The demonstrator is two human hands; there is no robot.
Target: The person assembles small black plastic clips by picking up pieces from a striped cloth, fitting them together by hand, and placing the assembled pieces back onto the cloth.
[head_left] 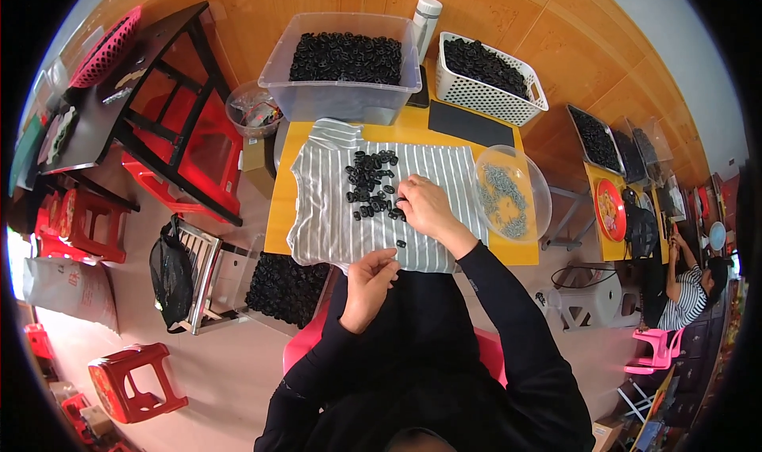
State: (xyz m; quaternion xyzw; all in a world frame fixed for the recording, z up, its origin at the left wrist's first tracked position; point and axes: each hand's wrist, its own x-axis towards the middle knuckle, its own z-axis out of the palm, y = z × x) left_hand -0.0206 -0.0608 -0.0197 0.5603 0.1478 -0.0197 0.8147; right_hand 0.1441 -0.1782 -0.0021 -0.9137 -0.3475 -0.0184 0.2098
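A heap of small black plastic parts [367, 184] lies on a grey-and-white striped cloth [321, 222] spread over the yellow table [282, 202]. My right hand [427, 207] reaches over the heap's right side, thumb and fingers pinched among the parts; whatever is between the fingertips is hidden. One loose black part [401, 244] lies nearer to me, between the two hands. At the cloth's front edge, my left hand [370, 287] is closed, thumb against forefinger, and anything inside is too small to make out. A clear round tub [543, 202] of small silvery metal pieces [504, 198] stands to the right.
A clear bin [341, 103] and a white basket [492, 109], both full of black parts, stand at the back beside a white flask [427, 19]. Another bin of black parts [286, 289] is at lower left. Red stools [139, 384] stand left; a person [686, 293] sits far right.
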